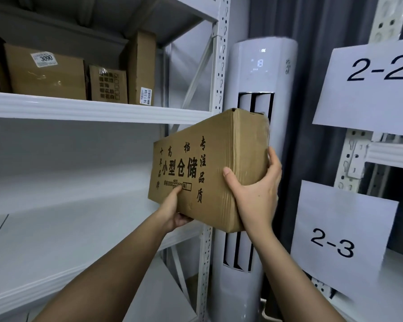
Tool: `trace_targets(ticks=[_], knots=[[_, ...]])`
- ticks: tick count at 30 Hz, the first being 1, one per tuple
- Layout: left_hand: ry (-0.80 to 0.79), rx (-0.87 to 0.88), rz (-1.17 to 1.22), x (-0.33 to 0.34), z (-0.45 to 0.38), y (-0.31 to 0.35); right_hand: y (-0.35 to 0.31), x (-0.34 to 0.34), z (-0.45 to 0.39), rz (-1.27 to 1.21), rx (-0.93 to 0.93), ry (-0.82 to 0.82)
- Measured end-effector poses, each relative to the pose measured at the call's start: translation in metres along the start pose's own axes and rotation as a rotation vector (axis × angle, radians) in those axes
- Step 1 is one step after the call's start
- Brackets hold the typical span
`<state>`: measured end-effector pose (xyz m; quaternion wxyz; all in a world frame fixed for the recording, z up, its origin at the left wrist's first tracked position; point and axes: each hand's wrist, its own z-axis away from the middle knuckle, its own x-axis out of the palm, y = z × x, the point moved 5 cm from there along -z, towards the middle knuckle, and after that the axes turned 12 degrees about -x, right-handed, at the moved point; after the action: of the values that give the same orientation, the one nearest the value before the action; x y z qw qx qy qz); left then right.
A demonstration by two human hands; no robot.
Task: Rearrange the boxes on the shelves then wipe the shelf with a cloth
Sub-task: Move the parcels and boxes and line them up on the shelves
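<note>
I hold a long brown cardboard box (209, 168) with black printed characters in the air, at the right end of the white shelf unit. My left hand (172, 210) supports its lower left corner from beneath. My right hand (254, 194) grips its near right end. The box is tilted, its far end higher. Below and left of it lies a bare white shelf (56, 240). On the upper shelf (79, 108) stand several cardboard boxes: a wide one labelled 3090 (47, 75), a small printed one (108, 84) and a tall narrow one (141, 68). No cloth is in view.
A perforated white upright post (219, 66) stands just behind the held box. A tall white tower air conditioner (261, 73) is behind it, against a dark curtain. At right is another rack with paper signs 2-2 (370, 89) and 2-3 (340, 238).
</note>
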<state>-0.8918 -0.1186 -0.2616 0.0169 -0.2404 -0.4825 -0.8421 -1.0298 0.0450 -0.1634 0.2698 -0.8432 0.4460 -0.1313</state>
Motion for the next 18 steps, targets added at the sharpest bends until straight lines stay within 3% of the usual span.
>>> trace_targets(ticks=[18], knots=[[-0.131,-0.037,-0.241,0.096,0.062,0.004,-0.062,-0.083,-0.029,0.188,-0.209,0.062]])
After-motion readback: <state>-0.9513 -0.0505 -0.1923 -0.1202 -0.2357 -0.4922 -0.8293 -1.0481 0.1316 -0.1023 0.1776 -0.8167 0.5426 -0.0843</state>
